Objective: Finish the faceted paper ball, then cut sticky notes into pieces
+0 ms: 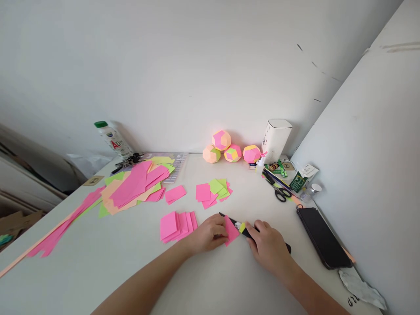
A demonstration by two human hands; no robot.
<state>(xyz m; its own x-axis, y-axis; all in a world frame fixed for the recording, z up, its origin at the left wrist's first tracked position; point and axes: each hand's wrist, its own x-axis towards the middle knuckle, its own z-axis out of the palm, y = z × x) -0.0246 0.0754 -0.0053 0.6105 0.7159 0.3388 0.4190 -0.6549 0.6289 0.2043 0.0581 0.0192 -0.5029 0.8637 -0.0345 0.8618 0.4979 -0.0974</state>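
My left hand (210, 234) rests on the white table (108, 258), fingers curled, pinching a small pink paper square (231, 229). My right hand (268, 246) is closed round a black utility knife (244, 229) with a yellow slider; its tip lies at the pink square's far edge. Just left of my left hand lies a fanned stack of pink squares (177, 225). Further back sits a small pile of pink and green squares (213, 191).
Larger pink, orange and green sheets (134, 186) and long strips (62, 227) lie at left. Several paper balls (231, 151) stand by the wall beside a white box (276, 139). Scissors (280, 192), a phone (323, 236), keys (127, 161) and a bottle (113, 139) are nearby.
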